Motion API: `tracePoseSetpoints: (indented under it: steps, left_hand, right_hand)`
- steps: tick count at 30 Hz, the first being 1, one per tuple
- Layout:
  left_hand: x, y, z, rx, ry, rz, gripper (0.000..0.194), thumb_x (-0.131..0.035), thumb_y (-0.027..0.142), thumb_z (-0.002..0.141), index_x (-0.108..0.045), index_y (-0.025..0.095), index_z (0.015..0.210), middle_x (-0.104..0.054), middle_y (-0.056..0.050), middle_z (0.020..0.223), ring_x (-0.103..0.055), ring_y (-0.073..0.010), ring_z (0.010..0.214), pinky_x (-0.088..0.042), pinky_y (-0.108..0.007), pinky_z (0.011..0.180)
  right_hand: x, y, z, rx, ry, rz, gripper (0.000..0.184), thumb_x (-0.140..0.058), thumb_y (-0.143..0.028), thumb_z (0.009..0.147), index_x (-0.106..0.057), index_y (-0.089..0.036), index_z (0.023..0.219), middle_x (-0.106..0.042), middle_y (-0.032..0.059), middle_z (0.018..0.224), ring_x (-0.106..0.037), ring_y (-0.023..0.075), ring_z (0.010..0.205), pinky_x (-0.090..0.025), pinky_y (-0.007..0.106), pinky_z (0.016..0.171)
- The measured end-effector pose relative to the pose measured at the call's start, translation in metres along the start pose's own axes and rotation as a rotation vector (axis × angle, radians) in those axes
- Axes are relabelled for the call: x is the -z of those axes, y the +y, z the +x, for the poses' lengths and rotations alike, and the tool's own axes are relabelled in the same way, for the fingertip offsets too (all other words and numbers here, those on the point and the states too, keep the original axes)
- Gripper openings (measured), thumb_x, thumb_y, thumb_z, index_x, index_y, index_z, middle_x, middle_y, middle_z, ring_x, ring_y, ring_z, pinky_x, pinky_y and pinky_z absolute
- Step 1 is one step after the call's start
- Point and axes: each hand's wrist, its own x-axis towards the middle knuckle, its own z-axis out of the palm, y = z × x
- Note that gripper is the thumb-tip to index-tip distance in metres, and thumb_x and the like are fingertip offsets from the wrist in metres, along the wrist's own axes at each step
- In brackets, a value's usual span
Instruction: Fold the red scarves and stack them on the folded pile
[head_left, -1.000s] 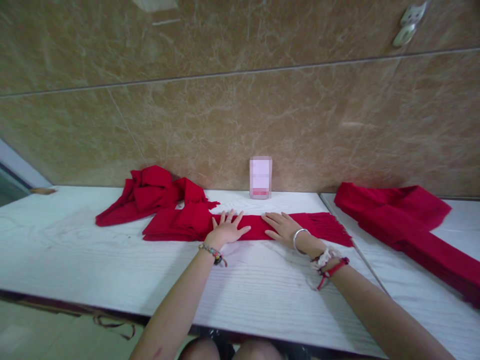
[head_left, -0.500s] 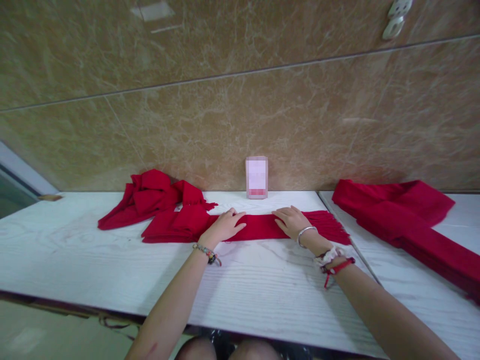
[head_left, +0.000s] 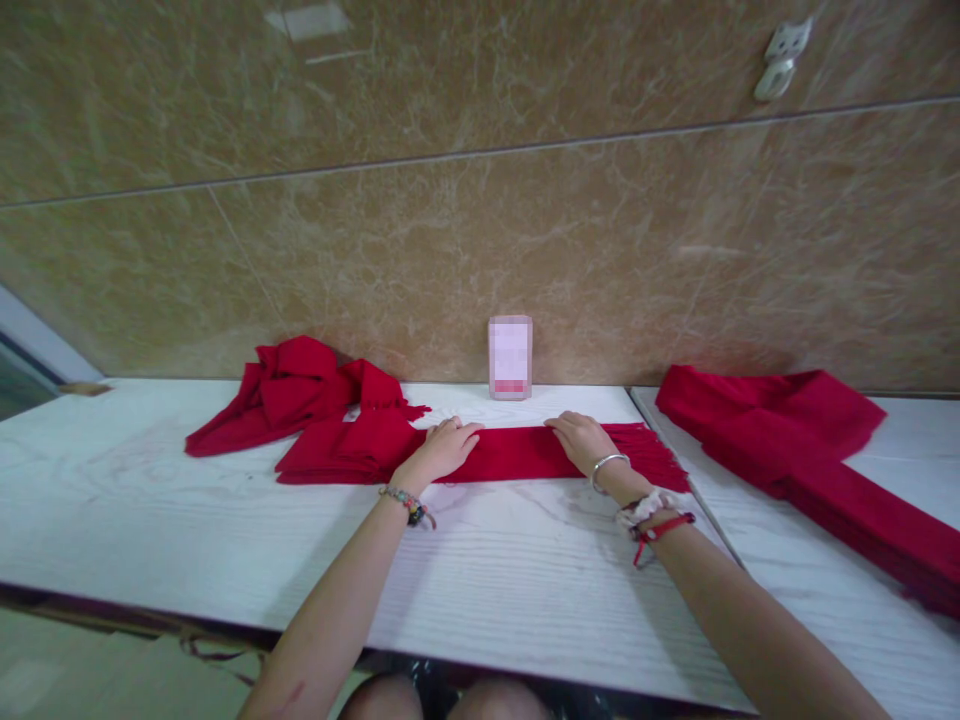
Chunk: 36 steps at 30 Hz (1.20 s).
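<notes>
A red fringed scarf [head_left: 514,455] lies lengthwise along the table, folded into a narrow strip. Its left end is doubled over in thicker layers, while the fringe spreads out at the right end. My left hand [head_left: 444,447] rests on the strip just right of the thick folds, fingers stretched and thumb pointing right. On the strip near the fringe, my right hand [head_left: 583,443] lies with its fingers extended. Neither hand grasps the cloth; both touch it from above.
A crumpled red scarf [head_left: 292,385] sits behind the folded end, at left. Another red scarf [head_left: 780,430] stretches across the right table section, beyond a seam. A phone-like panel [head_left: 510,358] leans on the marbled wall [head_left: 420,260]. The white table [head_left: 510,570] ends near my knees.
My left hand has shifted slightly left along the scarf, its thumb closer to the fingers. My right hand stays almost in place. The whole view has tilted a little.
</notes>
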Motion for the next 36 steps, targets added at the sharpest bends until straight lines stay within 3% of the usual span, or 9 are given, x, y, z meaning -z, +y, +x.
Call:
tracePoseSetpoints:
  steps: [4,7,13,16,20,25,32,36]
  left_hand:
    - [-0.005,-0.002,0.004,0.035,0.008,-0.017,0.038,-0.027,0.021,0.09,-0.05,0.022,0.121,-0.056,-0.008,0.104,-0.051,-0.0192,0.101,-0.038,-0.031,0.089]
    - [-0.007,0.0,0.004,0.056,-0.001,-0.006,0.04,-0.029,0.02,0.088,-0.048,0.023,0.124,-0.055,-0.01,0.106,-0.051,-0.0224,0.101,-0.039,-0.035,0.087]
    - [-0.003,0.009,-0.006,0.08,-0.037,0.041,0.049,-0.027,0.021,0.087,-0.031,0.027,0.135,-0.049,-0.013,0.115,-0.048,-0.0279,0.106,-0.037,-0.043,0.088]
    - [0.001,0.014,-0.012,0.164,-0.07,0.025,0.05,-0.027,0.029,0.089,-0.022,0.027,0.138,-0.035,-0.015,0.135,-0.034,-0.0331,0.122,-0.03,-0.051,0.093]
    - [0.006,0.018,-0.016,0.265,-0.219,-0.072,0.056,-0.027,0.048,0.087,-0.013,0.035,0.139,-0.005,-0.007,0.148,-0.002,-0.0388,0.132,-0.02,-0.066,0.092]
    - [0.008,0.017,-0.016,0.265,-0.335,-0.11,0.057,-0.025,0.054,0.085,-0.012,0.039,0.138,-0.001,-0.003,0.149,0.003,-0.0396,0.131,-0.015,-0.073,0.089]
    - [0.01,0.033,-0.018,0.419,-0.329,-0.077,0.059,-0.025,0.046,0.085,-0.014,0.028,0.14,-0.004,-0.009,0.148,0.0,-0.0433,0.13,-0.015,-0.073,0.088]
    - [0.002,0.039,-0.017,0.406,-0.2,-0.01,0.058,-0.026,0.04,0.086,-0.022,0.018,0.139,-0.01,-0.013,0.147,-0.004,-0.0425,0.13,-0.013,-0.07,0.093]
  right_hand:
    - [-0.001,0.003,0.001,-0.006,0.049,0.049,0.031,-0.04,-0.011,0.085,-0.06,-0.017,0.108,-0.061,0.0087,0.096,-0.059,0.0166,0.084,-0.043,0.027,0.079]
    - [-0.005,0.007,0.004,-0.006,0.06,0.055,0.033,-0.039,-0.011,0.086,-0.06,-0.019,0.108,-0.061,0.0084,0.097,-0.058,0.0166,0.085,-0.042,0.027,0.08]
    - [-0.018,0.014,0.008,-0.059,-0.051,0.003,0.032,-0.037,-0.014,0.086,-0.063,-0.02,0.103,-0.062,0.0089,0.1,-0.056,0.0191,0.092,-0.043,0.03,0.08]
    - [-0.019,0.015,0.008,-0.042,-0.06,-0.01,0.033,-0.036,-0.014,0.086,-0.063,-0.021,0.104,-0.062,0.0082,0.1,-0.056,0.0183,0.092,-0.043,0.028,0.081]
    - [-0.019,0.016,0.009,-0.048,-0.076,0.009,0.035,-0.036,-0.011,0.085,-0.064,-0.02,0.105,-0.062,0.0081,0.098,-0.056,0.0174,0.091,-0.043,0.028,0.083]
    - [-0.023,0.02,0.009,-0.013,-0.013,0.072,0.04,-0.036,-0.006,0.082,-0.061,-0.021,0.109,-0.063,0.0062,0.096,-0.057,0.0159,0.089,-0.044,0.028,0.083]
    - [-0.036,0.029,0.009,-0.007,-0.068,0.019,0.049,-0.034,0.002,0.072,-0.062,-0.018,0.108,-0.063,0.0071,0.11,-0.057,0.0169,0.102,-0.042,0.031,0.093]
    - [-0.033,0.023,0.005,0.011,-0.053,0.0,0.051,-0.033,0.001,0.073,-0.058,-0.018,0.114,-0.058,0.008,0.119,-0.049,0.0199,0.114,-0.035,0.042,0.1]
